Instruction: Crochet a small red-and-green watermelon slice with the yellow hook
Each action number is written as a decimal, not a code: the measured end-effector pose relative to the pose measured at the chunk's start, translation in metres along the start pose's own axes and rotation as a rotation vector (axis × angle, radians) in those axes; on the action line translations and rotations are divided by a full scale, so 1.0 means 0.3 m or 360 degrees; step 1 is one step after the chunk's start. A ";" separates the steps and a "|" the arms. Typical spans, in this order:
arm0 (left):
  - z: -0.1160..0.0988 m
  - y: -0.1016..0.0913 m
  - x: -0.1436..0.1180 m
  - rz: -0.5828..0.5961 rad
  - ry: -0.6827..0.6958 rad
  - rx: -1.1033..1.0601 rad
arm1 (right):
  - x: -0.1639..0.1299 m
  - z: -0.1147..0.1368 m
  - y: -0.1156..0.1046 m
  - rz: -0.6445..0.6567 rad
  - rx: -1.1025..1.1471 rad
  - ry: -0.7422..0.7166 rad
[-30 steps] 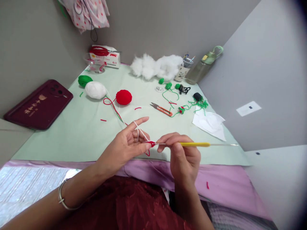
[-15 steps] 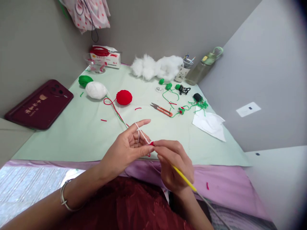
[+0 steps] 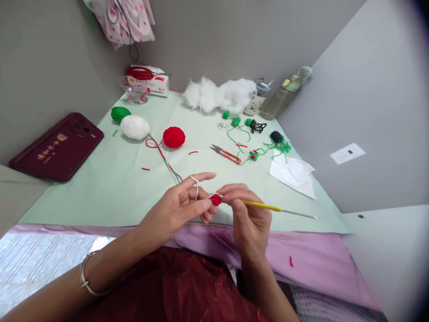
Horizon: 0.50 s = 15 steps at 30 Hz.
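Observation:
Between the fingertips of my left hand is a small red crochet piece, pinched by the thumb. White yarn loops over the raised left index finger and runs to that piece. My right hand is closed round a crochet hook with a yellow grip, held nearly level; its working end meets the red piece, and its other metal end points right. Red, white and green strands trail from behind my left hand toward a red yarn ball, a white yarn ball and a green yarn ball.
Orange thread snips lie mid-table beside green crochet bits. White stuffing, a pen cup and a bottle stand at the back. A maroon phone leans at left; white paper lies at right.
My right hand has turned, swinging the crochet hook from a downward slant to nearly level. The red piece now shows more fully, slightly further right. My left index finger has shifted slightly right.

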<state>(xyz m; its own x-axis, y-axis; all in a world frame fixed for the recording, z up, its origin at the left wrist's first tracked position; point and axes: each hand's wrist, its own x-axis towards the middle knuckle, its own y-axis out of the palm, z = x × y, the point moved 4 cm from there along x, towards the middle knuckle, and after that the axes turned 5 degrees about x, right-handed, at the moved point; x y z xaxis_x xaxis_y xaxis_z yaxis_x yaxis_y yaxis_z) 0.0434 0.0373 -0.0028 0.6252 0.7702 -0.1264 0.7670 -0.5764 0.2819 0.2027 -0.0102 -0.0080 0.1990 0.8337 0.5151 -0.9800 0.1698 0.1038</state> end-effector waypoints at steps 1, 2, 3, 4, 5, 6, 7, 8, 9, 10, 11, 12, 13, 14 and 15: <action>-0.004 -0.005 0.000 0.0001 0.0026 0.0039 | 0.001 -0.007 -0.002 0.0006 0.0064 0.0049; -0.008 -0.011 0.000 -0.0014 0.0049 0.0089 | 0.001 -0.014 -0.002 0.0023 0.0121 0.0098; -0.012 -0.017 -0.001 -0.0037 0.0068 0.0149 | 0.001 -0.018 -0.003 0.0040 0.0166 0.0139; -0.016 -0.021 -0.001 -0.0059 0.0087 0.0211 | 0.002 -0.020 -0.003 0.0055 0.0195 0.0168; -0.020 -0.024 -0.002 -0.0080 0.0101 0.0269 | 0.002 -0.021 -0.003 0.0067 0.0210 0.0185; -0.023 -0.027 -0.002 -0.0099 0.0110 0.0315 | 0.003 -0.019 -0.004 0.0077 0.0210 0.0189; -0.024 -0.029 -0.003 -0.0114 0.0115 0.0348 | 0.004 -0.015 -0.004 0.0089 0.0197 0.0180; -0.025 -0.031 -0.003 -0.0130 0.0115 0.0365 | 0.004 -0.011 -0.003 0.0102 0.0171 0.0165; -0.024 -0.032 -0.002 -0.0144 0.0109 0.0374 | 0.005 -0.006 -0.002 0.0115 0.0138 0.0147; -0.023 -0.033 -0.002 -0.0153 0.0101 0.0376 | 0.004 -0.001 -0.001 0.0125 0.0101 0.0130; -0.021 -0.034 -0.001 -0.0159 0.0098 0.0375 | 0.004 0.004 0.000 0.0133 0.0064 0.0115; -0.020 -0.034 -0.001 -0.0159 0.0100 0.0367 | 0.003 0.008 0.002 0.0136 0.0029 0.0102; -0.020 -0.034 0.000 -0.0161 0.0106 0.0350 | 0.001 0.012 0.004 0.0135 -0.0001 0.0092; -0.019 -0.033 0.000 -0.0167 0.0111 0.0321 | 0.000 0.015 0.005 0.0128 -0.0024 0.0084; -0.019 -0.032 0.000 -0.0177 0.0115 0.0282 | -0.001 0.018 0.007 0.0118 -0.0042 0.0075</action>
<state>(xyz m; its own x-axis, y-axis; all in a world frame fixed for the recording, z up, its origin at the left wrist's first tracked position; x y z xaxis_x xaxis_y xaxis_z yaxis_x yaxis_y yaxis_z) 0.0353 0.0446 -0.0001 0.5284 0.8455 -0.0769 0.8479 -0.5210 0.0978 0.2005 -0.0129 -0.0033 0.1263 0.8681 0.4801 -0.9918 0.1201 0.0439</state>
